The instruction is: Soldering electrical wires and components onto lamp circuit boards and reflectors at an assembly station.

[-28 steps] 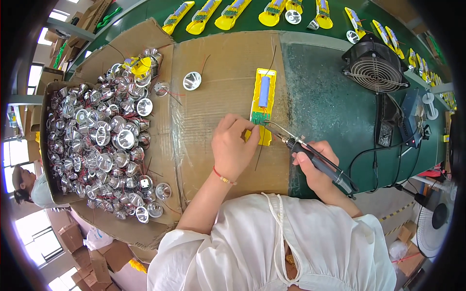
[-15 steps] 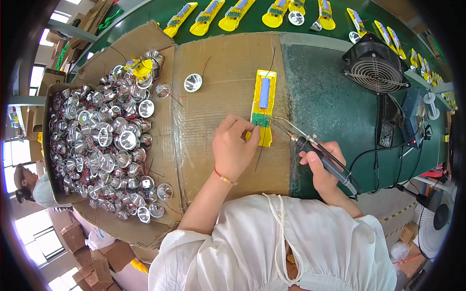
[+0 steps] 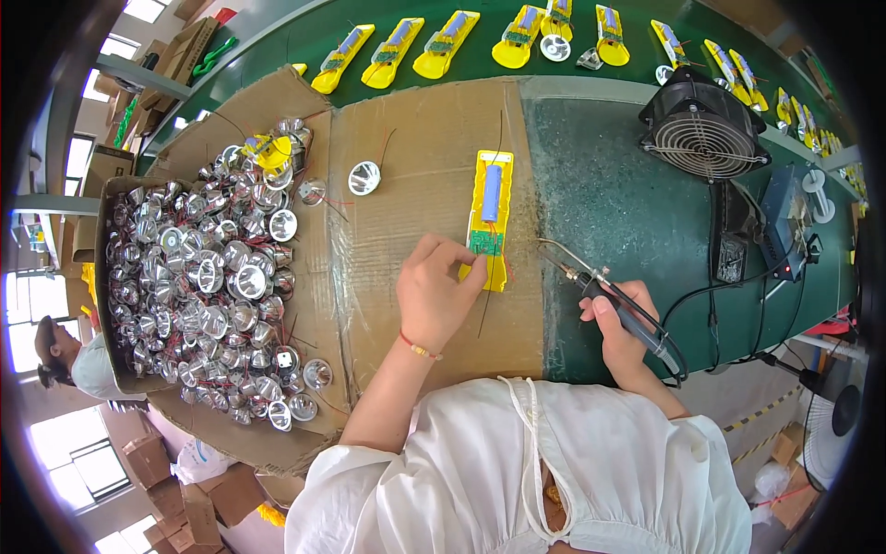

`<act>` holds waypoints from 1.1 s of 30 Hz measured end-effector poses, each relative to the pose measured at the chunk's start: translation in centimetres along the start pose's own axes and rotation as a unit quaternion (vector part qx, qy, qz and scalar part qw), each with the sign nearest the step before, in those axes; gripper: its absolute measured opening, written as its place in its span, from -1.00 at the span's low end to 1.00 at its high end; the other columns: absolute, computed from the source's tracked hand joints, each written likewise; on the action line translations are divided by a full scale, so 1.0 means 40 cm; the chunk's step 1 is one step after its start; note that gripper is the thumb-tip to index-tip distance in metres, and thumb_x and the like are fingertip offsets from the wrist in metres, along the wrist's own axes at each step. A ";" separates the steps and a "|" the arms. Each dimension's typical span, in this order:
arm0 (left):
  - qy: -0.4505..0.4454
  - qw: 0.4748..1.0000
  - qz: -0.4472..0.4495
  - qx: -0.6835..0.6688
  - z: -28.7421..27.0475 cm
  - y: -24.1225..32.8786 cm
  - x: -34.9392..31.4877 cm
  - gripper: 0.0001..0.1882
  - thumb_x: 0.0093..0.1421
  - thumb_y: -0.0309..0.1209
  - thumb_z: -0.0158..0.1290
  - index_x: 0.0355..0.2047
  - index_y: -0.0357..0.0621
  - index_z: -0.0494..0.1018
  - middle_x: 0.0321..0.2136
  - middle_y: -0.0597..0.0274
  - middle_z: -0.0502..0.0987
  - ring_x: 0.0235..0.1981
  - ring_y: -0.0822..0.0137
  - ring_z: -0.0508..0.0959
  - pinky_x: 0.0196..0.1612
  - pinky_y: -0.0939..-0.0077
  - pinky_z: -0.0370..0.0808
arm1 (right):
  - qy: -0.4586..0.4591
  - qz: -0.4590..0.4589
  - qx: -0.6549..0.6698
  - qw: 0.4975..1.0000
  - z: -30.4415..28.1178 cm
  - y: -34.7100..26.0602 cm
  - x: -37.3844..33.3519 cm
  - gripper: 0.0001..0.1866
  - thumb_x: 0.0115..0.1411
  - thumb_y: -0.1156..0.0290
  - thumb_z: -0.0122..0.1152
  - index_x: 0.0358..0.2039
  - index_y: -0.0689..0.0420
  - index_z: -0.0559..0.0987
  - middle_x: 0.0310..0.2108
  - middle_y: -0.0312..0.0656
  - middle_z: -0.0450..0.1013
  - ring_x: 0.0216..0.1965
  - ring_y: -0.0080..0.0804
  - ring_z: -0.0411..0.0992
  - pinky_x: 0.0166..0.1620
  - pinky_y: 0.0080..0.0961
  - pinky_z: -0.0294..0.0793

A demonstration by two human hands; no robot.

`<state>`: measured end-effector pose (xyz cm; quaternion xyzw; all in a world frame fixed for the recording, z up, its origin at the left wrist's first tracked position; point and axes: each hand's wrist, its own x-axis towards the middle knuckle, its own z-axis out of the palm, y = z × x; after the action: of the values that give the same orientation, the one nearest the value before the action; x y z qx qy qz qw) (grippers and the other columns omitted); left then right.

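Observation:
A yellow plastic housing (image 3: 483, 186) lies lengthwise on the cardboard in front of me, holding a blue cylindrical battery (image 3: 492, 194) and a green circuit board (image 3: 485, 242). Thin dark wires stick out past its two ends. My left hand (image 3: 436, 286) is at the lower left of the housing, thumb and forefinger pinched beside the board; whatever they grip is too small to make out. In my right hand (image 3: 623, 319) is a soldering iron (image 3: 637, 330) with a thin metal tube alongside. Its tip points at the board but stays apart, to the right.
On the left, a cardboard box (image 3: 148, 377) overflows with silvery reflector cups (image 3: 212, 321). One loose reflector (image 3: 365, 177) sits on the cardboard. A black fan (image 3: 703, 138) and a blue soldering station (image 3: 787, 222) with cables stand right. More yellow housings (image 3: 447, 44) line the far side.
The soldering iron's tip has drawn back from the circuit board to the right. My left hand remains pinched beside the board. The whole view has shifted slightly.

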<state>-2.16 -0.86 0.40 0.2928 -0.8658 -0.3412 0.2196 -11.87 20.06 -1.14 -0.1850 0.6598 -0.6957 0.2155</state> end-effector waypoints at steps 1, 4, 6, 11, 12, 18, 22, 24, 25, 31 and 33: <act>0.017 0.999 -0.025 -0.038 -0.001 -0.006 -0.001 -0.90 -0.10 -0.46 0.18 -0.60 -0.18 0.48 -0.52 0.18 0.47 -0.55 0.32 0.50 -0.48 0.49 0.42 | 0.006 0.001 -0.002 1.000 -0.008 0.001 0.001 -0.82 0.12 0.49 0.12 -0.35 0.27 0.34 -0.45 -0.08 0.47 -0.45 -0.51 0.44 -0.33 -0.56 0.45; -0.009 0.991 -0.102 -0.085 -0.025 -0.016 0.007 -0.84 -0.07 -0.38 0.18 -0.53 -0.22 0.52 -0.59 0.14 0.53 -0.59 0.31 0.53 -0.47 0.51 0.44 | 0.033 -0.009 -0.006 0.999 -0.030 -0.012 0.002 -0.84 0.11 0.50 0.10 -0.36 0.26 0.33 -0.50 -0.04 0.46 -0.53 -0.49 0.42 -0.39 -0.55 0.45; -0.168 0.982 -0.092 0.005 -0.038 -0.025 0.017 -0.84 -0.04 -0.34 0.11 -0.55 -0.19 0.52 -0.72 0.14 0.48 -0.69 0.24 0.50 -0.56 0.48 0.40 | 0.022 0.021 -0.027 0.999 -0.046 -0.002 0.008 -0.86 0.10 0.54 0.08 -0.35 0.28 0.34 -0.48 -0.05 0.46 -0.51 -0.50 0.43 -0.37 -0.55 0.46; -0.192 0.978 0.011 0.078 0.036 0.052 0.207 -0.85 -0.07 -0.35 0.04 -0.61 -0.16 0.48 -0.73 0.06 0.44 -0.66 0.13 0.49 -0.56 0.31 0.39 | 0.011 0.057 -0.007 0.998 -0.065 0.027 0.032 -0.86 0.11 0.56 0.10 -0.33 0.26 0.35 -0.44 -0.09 0.46 -0.44 -0.52 0.42 -0.34 -0.55 0.46; -0.182 0.973 0.064 0.125 0.052 0.096 0.264 -0.85 -0.08 -0.35 0.03 -0.62 -0.15 0.49 -0.72 0.05 0.44 -0.63 0.10 0.50 -0.54 0.27 0.41 | 0.012 0.072 0.007 0.997 -0.066 0.024 0.030 -0.86 0.10 0.55 0.11 -0.34 0.25 0.35 -0.43 -0.10 0.46 -0.44 -0.53 0.42 -0.33 -0.56 0.45; -0.165 0.937 0.210 0.224 0.272 0.294 0.616 -0.78 -0.03 -0.25 -0.01 -0.50 -0.05 0.56 -0.51 0.07 0.54 -0.44 0.08 0.54 -0.35 0.24 0.48 | -0.003 0.019 -0.087 0.996 -0.058 0.009 0.035 -0.81 0.03 0.49 0.21 -0.41 0.21 0.36 -0.57 -0.23 0.49 -0.52 -0.57 0.46 -0.43 -0.58 0.43; -0.099 0.975 0.156 0.125 0.394 0.346 0.728 -0.70 0.00 -0.10 0.04 -0.46 -0.05 0.56 -0.43 0.09 0.55 -0.38 0.07 0.53 -0.26 0.27 0.46 | -0.019 0.035 -0.068 0.997 -0.066 0.007 0.037 -0.79 0.02 0.51 0.23 -0.42 0.20 0.35 -0.55 -0.19 0.49 -0.51 -0.53 0.47 -0.44 -0.58 0.43; 0.052 0.978 0.190 0.067 0.392 0.315 0.766 -0.76 0.00 -0.18 0.06 -0.45 -0.05 0.55 -0.43 0.11 0.55 -0.38 0.10 0.54 -0.27 0.30 0.46 | -0.012 0.037 -0.049 0.998 -0.071 0.005 0.046 -0.79 0.01 0.51 0.24 -0.43 0.20 0.35 -0.55 -0.19 0.49 -0.52 -0.52 0.47 -0.45 -0.59 0.42; 0.096 0.973 0.205 0.040 0.375 0.274 0.792 -0.77 -0.03 -0.21 0.05 -0.47 -0.08 0.53 -0.44 0.09 0.53 -0.37 0.06 0.53 -0.29 0.27 0.47 | -0.009 0.045 -0.050 0.998 -0.070 0.005 0.047 -0.79 0.01 0.51 0.24 -0.44 0.20 0.35 -0.55 -0.19 0.48 -0.53 -0.52 0.47 -0.45 -0.58 0.42; -0.140 0.937 0.101 0.304 0.281 0.090 0.786 -0.80 -0.05 -0.26 0.08 -0.51 -0.11 0.55 -0.44 0.08 0.55 -0.37 0.11 0.54 -0.27 0.28 0.48 | -0.002 0.014 -0.055 0.998 -0.068 0.025 0.040 -0.81 0.01 0.49 0.24 -0.42 0.19 0.39 -0.58 -0.22 0.48 -0.55 -0.55 0.46 -0.48 -0.60 0.42; -0.078 0.954 0.108 0.270 0.280 0.044 0.757 -0.82 -0.05 -0.28 0.08 -0.55 -0.10 0.55 -0.51 0.09 0.55 -0.42 0.12 0.54 -0.28 0.30 0.48 | -0.004 0.004 -0.042 0.999 -0.064 0.035 0.040 -0.81 0.03 0.46 0.24 -0.38 0.19 0.42 -0.58 -0.25 0.48 -0.56 -0.58 0.46 -0.47 -0.63 0.42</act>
<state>-31.47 -14.53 -0.38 0.2184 -0.9665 -0.0909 0.0996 -14.50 21.28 -2.74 -0.1939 0.6884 -0.6657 0.2132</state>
